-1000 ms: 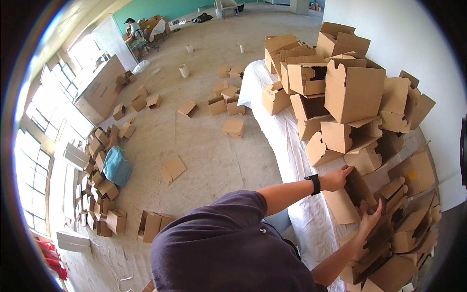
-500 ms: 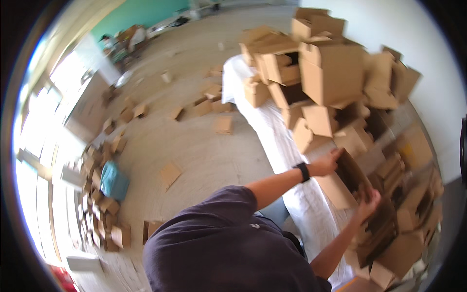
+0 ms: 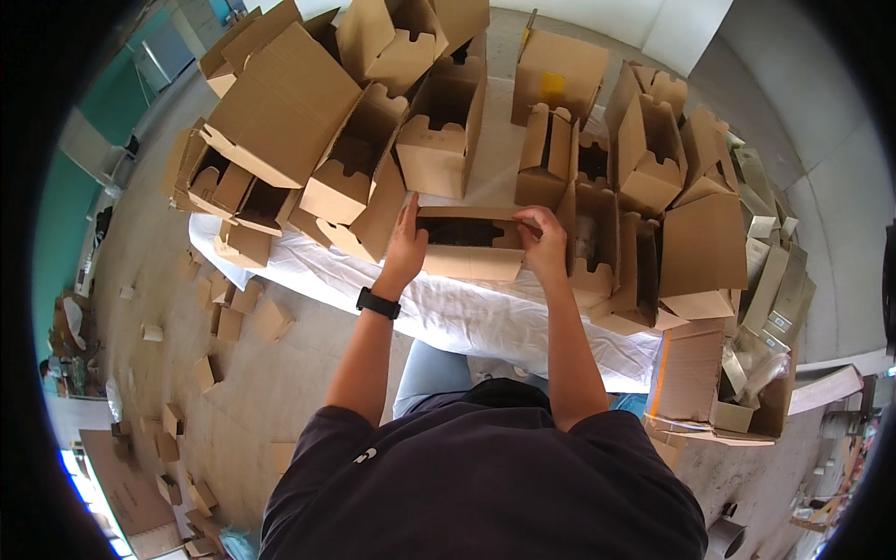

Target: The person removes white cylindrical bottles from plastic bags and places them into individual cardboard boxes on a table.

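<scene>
In front of me, at the near side of the white-covered table (image 3: 467,322), is a small open cardboard box (image 3: 471,264) with a dark inside. My left hand (image 3: 403,250) lies along its left end, fingers rather straight and thumb at the edge. At the right end my right hand (image 3: 546,247) pinches the upper rim between thumb and bent fingers. Between them the two hands hold the box, its long side facing me. Just beyond it stands a taller open cardboard box (image 3: 434,154).
Open cardboard boxes (image 3: 280,107) are piled at the left, with more boxes (image 3: 644,149) at the right. A large carton (image 3: 686,373) holding pale narrow boxes (image 3: 779,289) stands at the table's right end. Small boxes (image 3: 224,322) lie scattered on the floor at left.
My view has swung to the right, so the table now lies across in front of me. Both hands stay at the ends of the small box.
</scene>
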`<state>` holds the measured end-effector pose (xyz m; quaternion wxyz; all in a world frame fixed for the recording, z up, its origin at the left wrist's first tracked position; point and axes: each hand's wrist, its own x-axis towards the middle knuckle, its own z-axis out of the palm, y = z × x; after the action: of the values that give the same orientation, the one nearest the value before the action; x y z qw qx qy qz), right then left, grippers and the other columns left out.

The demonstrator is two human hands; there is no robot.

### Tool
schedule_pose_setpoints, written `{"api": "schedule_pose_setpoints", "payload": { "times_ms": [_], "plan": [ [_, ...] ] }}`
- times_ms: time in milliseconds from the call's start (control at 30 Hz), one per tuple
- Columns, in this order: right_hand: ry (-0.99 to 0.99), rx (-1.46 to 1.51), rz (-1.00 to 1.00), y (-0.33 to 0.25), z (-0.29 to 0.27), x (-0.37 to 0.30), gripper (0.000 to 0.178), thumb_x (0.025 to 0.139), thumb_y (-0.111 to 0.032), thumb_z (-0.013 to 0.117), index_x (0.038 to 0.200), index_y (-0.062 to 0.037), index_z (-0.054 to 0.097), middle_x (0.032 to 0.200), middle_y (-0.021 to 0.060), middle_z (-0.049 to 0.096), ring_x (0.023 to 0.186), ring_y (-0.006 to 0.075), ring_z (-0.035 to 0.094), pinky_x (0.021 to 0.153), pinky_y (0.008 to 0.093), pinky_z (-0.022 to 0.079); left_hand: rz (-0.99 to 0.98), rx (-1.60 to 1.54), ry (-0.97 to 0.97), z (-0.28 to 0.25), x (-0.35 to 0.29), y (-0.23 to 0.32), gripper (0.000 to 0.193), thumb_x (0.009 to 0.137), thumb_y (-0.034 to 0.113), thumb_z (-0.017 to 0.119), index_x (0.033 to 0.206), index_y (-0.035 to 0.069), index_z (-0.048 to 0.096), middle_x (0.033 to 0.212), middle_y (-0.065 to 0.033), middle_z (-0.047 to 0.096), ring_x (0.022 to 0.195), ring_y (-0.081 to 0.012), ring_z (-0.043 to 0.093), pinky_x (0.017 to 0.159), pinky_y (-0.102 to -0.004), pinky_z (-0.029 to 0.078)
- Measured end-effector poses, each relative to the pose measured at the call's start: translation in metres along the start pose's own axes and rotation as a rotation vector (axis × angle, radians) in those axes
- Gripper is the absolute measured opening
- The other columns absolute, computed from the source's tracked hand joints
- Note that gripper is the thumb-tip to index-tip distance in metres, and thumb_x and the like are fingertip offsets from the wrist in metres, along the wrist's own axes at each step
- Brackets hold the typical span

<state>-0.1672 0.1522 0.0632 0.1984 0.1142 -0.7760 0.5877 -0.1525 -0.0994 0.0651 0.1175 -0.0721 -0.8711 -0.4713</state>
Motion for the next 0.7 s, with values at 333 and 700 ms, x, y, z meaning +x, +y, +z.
{"api": "schedule_pose_setpoints", "payload": {
  "times_ms": [333, 700],
  "plan": [
    [-0.629, -0.5, 0.071, -0.048, -0.033, -0.005, 0.07, 0.073, 0.004, 0.068, 0.138, -0.0053, 0.045, 0.148, 0.013, 0.038, 0.133, 0.0322, 0.04, 0.11, 0.0347, 0.037, 0.033, -0.037, 0.002, -0.001, -0.001, -0.009, 0.064, 0.083, 0.003, 0.041, 0.146, 0.0, 0.029, 0.142, -0.0246, 0.04, 0.133, -0.0392, 0.037, 0.111, -0.0394, 0.029],
    [-0.247, 0.086, 0.358, -0.026, 0.004, -0.037, 0.08, 0.082, -0.037, 0.075, 0.142, 0.0004, 0.038, 0.156, 0.0124, 0.025, 0.142, 0.0259, 0.027, 0.114, 0.038, 0.026, 0.001, 0.003, 0.012, -0.001, -0.002, 0.001, 0.063, 0.083, 0.002, 0.04, 0.145, 0.001, 0.03, 0.141, -0.0243, 0.041, 0.132, -0.0386, 0.038, 0.11, -0.0399, 0.031]
  ]
}}
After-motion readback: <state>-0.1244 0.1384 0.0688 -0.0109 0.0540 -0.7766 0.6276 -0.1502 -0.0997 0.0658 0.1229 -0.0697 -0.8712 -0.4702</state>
